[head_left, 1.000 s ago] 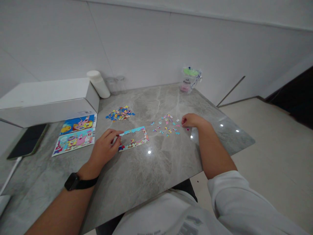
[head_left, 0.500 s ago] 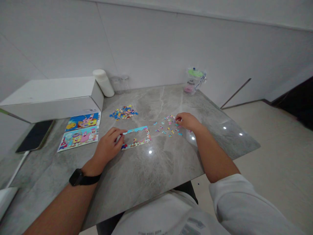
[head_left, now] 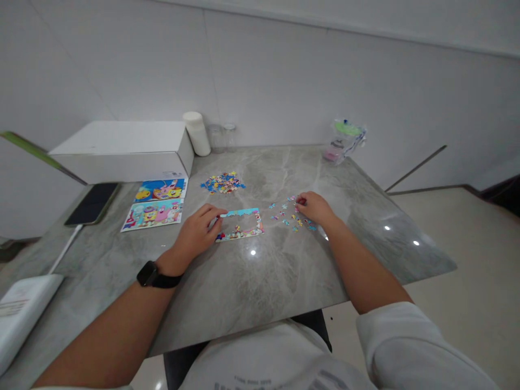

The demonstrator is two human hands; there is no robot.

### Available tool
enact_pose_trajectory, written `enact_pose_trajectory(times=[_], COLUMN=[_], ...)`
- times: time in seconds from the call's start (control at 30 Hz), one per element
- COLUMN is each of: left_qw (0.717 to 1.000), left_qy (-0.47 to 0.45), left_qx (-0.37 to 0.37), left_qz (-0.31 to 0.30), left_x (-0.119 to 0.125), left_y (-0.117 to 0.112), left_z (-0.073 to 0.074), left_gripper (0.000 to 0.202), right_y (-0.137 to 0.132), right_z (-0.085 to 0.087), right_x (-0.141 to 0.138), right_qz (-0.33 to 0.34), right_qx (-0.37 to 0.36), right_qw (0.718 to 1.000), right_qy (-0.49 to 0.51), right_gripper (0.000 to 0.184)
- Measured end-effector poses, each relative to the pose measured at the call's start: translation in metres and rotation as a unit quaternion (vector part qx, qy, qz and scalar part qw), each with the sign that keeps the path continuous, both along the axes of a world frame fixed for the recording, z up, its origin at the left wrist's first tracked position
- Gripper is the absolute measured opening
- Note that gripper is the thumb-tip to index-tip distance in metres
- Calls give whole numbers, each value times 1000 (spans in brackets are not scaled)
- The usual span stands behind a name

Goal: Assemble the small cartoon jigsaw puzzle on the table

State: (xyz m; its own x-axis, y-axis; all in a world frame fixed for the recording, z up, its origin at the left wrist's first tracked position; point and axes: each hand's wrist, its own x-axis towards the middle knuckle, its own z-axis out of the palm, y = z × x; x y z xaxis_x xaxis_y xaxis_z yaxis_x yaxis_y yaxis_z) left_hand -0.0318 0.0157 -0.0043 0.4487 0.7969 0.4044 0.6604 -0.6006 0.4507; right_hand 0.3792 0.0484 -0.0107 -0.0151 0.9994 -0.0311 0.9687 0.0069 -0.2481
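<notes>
The fingers of the right hand (head_left: 316, 207) are bent, their tips drawn together at the upper right of the loose puzzle pieces (head_left: 286, 222); a dark reddish spot shows there, but I cannot tell whether a piece is pinched. A second ago this hand was at the right-hand edge of the scatter; now it has come in over it, covering pieces that lay in plain view.

The left hand (head_left: 199, 230) has hardly changed: forefinger and thumb, slightly apart, meet the left end of the partly built puzzle (head_left: 246, 233). That puzzle lies flat on the bench (head_left: 244, 287), its borders joined around an open middle, just left of the loose pieces, and it keeps its place below the mixed heap (head_left: 223, 183).

Left of the heap lie two cartoon cards (head_left: 153, 214) in front of the white box (head_left: 122, 162), with the white bottle (head_left: 197, 134) beside the box's end and the clear bag (head_left: 343, 142) at the far right, all as before. The view has swung left, so the phone (head_left: 93, 203) stands clear of the picture's edge, and more of the white device (head_left: 28, 309) shows at lower left.
</notes>
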Motion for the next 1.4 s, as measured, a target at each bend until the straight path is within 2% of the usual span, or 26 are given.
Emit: enact_pose_trajectory(times=[0.27, 0.43, 0.6, 0.83, 0.93, 1.0, 1.1, 1.23, 1.4], left_qw=[1000, 1000, 999, 998, 997, 994, 981, 966, 966], left_qy=[-6, -14, -28, -23, -62, -107, -175, -217, -195], left_qx=[4, 6, 14, 8, -3, -25, -79, -140, -168], left_qz=[-10, -25, -36, -59, -48, -28, 2, 8, -6], left_x=[-1, 0, 0, 1, 1, 0, 1, 5, 9], left_y=[0, -2, -2, -5, -4, -3, 0, 0, -4], left_z=[-2, 0, -1, 6, 8, 9, 8, 6, 4], left_gripper=[29, 27, 26, 25, 25, 25, 24, 26, 24], right_y=[0, -2, 3, 15, 14, 11, 5, 2, -2], right_z=[-1, 6, 21, 68, 76, 71, 53, 29, 19], right_x=[4, -11, -54, -123, -146, -157, -166, -170, -175], right_qz=[-11, -39, 36, 133, 160, 176, 189, 197, 216], right_qx=[20, 61, 72, 40, 22, -3, -44, -74, -130], right_qw=[998, 982, 930, 881, 857, 838, 824, 832, 832], right_qy=[63, 177, 359, 452, 490, 516, 533, 514, 494], right_gripper=[5, 10, 27, 32, 32, 33, 35, 34, 33])
